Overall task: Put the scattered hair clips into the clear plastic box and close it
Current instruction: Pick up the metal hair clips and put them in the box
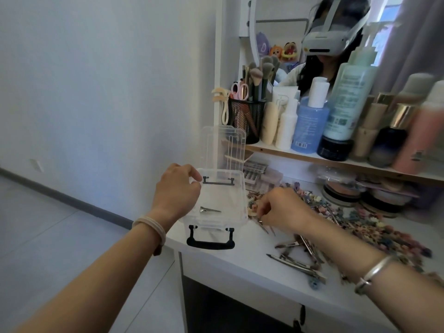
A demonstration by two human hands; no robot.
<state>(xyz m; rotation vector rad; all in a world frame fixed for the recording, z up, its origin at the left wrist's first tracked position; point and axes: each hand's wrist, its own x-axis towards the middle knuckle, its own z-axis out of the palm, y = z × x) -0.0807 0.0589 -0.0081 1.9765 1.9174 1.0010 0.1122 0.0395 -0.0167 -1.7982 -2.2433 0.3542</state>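
Gripping the rim of clear box (221,223), left hand (177,188) fingers curled, right hand (283,207) fingers pinching hair clip (252,209) beside it

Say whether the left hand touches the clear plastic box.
Touching. Head view: left hand grips the clear plastic box's left rim with curled fingers.

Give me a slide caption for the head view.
Left hand holds the open clear box, one metal clip inside, while the right hand reaches among scattered clips on the table.
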